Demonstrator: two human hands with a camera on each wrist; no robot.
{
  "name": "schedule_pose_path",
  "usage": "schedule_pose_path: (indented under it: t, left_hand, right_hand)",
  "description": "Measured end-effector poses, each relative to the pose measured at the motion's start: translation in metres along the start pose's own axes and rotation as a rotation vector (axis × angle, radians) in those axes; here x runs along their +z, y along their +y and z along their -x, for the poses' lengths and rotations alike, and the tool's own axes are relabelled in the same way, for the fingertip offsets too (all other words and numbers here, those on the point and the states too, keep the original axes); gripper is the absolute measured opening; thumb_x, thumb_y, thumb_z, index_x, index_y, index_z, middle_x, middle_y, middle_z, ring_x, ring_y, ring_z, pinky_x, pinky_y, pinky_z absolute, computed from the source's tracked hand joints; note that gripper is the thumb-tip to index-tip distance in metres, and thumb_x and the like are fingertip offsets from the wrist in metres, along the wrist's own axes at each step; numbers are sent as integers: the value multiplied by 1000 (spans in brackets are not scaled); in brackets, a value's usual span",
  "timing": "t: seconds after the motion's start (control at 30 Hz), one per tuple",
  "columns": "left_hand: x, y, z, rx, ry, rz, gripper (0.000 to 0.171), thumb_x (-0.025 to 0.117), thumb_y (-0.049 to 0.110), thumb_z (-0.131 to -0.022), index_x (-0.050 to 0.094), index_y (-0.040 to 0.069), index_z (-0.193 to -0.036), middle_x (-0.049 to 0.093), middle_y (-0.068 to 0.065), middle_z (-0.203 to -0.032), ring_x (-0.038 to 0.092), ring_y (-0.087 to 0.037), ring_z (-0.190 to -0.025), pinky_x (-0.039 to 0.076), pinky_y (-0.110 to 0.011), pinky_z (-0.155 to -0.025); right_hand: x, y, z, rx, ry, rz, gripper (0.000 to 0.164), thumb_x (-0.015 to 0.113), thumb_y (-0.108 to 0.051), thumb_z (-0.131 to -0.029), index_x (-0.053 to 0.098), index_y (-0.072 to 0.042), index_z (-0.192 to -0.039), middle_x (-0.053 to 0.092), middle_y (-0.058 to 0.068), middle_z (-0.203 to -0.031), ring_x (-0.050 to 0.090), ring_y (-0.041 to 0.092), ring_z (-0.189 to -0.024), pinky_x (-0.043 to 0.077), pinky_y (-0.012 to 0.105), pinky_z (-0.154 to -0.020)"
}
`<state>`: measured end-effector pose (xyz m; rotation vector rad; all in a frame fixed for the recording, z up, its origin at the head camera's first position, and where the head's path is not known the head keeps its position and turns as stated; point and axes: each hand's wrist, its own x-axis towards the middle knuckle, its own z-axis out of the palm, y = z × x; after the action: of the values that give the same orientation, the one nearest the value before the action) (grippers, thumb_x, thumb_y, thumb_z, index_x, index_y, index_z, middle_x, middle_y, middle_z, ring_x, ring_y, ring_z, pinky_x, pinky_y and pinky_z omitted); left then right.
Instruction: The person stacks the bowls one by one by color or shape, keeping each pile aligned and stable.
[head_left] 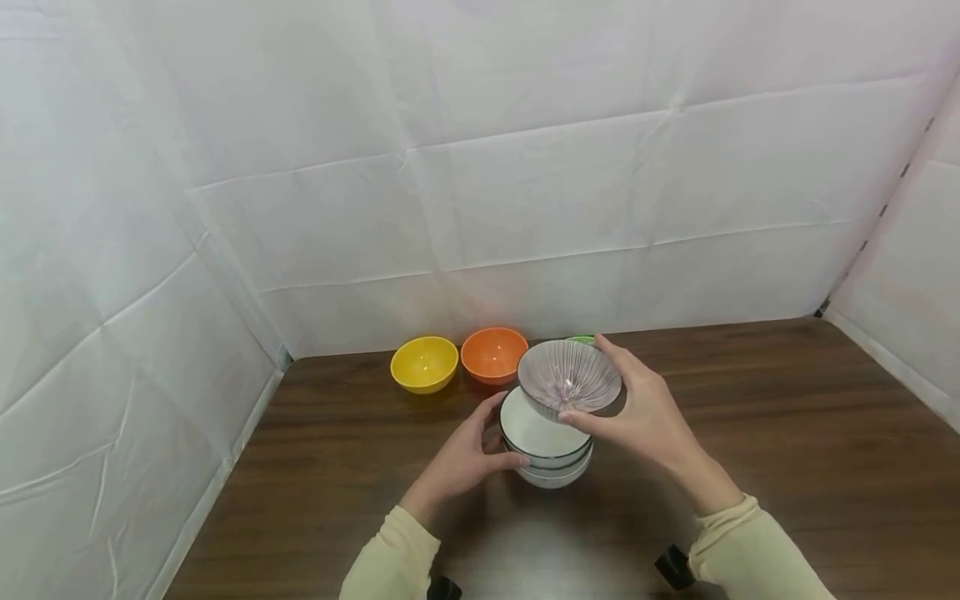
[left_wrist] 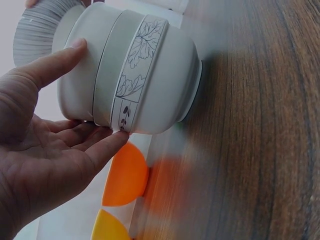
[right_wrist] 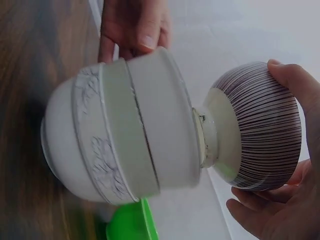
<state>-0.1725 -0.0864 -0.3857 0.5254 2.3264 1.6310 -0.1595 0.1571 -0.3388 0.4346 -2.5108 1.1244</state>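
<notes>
A stack of white bowls (head_left: 549,450) stands on the table, the top one dark-rimmed. Leaf drawings mark a band on a lower bowl (left_wrist: 142,60). My left hand (head_left: 465,458) holds the stack from the left, thumb on the near side and fingers round the far side. Above it, my right hand (head_left: 648,408) grips a bowl with thin dark stripes (head_left: 570,375), thumb and fingers on opposite sides of its wall. The striped bowl's foot (right_wrist: 209,137) is at the rim of the top white bowl; whether they touch I cannot tell.
Behind the stack to the left are a yellow bowl (head_left: 424,365) and an orange bowl (head_left: 493,354). A green bowl (right_wrist: 131,223) stands behind, mostly hidden in the head view. White sheeting (head_left: 525,208) walls the brown wooden table (head_left: 787,433) at the back and sides.
</notes>
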Motion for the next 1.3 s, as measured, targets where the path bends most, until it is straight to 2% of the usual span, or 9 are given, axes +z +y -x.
schedule_pose_path:
  t: [0.23,0.5,0.77,1.2,1.3]
  left_hand:
    - [1,-3,0,-8,4,10,87,80,20,-77,30,13,-147,33,-13,-152,38,-32,-134,40,-49,-107]
    - [1,-1,0,14,5,-5,87,79,21,-77,29,11,-148,33,-13,-153,36,-32,-136,38,-50,-108]
    - [1,1,1,14,22,-14,88,80,18,-76,29,10,-148,34,-14,-153,37,-32,-135,38,-50,-108]
    - [2,-1,-1,21,13,-16,87,79,18,-77,29,9,-148,35,-14,-152,37,-32,-135,38,-51,-108]
    - [1,-2,-1,47,7,-4,89,78,16,-78,26,9,-149,34,-14,-152,37,-33,-135,39,-52,-107]
  right_hand:
    - [15,1,5,-14,-3,2,107,84,-51,-60,38,-3,-144,48,21,-141,49,35,-121,43,63,-100]
    - [23,6,7,-35,-10,13,107,85,-49,-61,38,0,-143,48,24,-140,51,38,-118,45,64,-97]
    - [33,10,9,-66,-7,23,108,85,-50,-60,39,1,-143,46,24,-143,49,39,-121,44,65,-98]
    - [40,15,12,-87,-11,37,109,85,-51,-58,39,1,-143,45,25,-143,45,40,-126,41,66,-100]
    - [42,16,13,-89,-14,35,109,85,-51,-59,39,1,-143,46,25,-142,45,40,-125,42,66,-99]
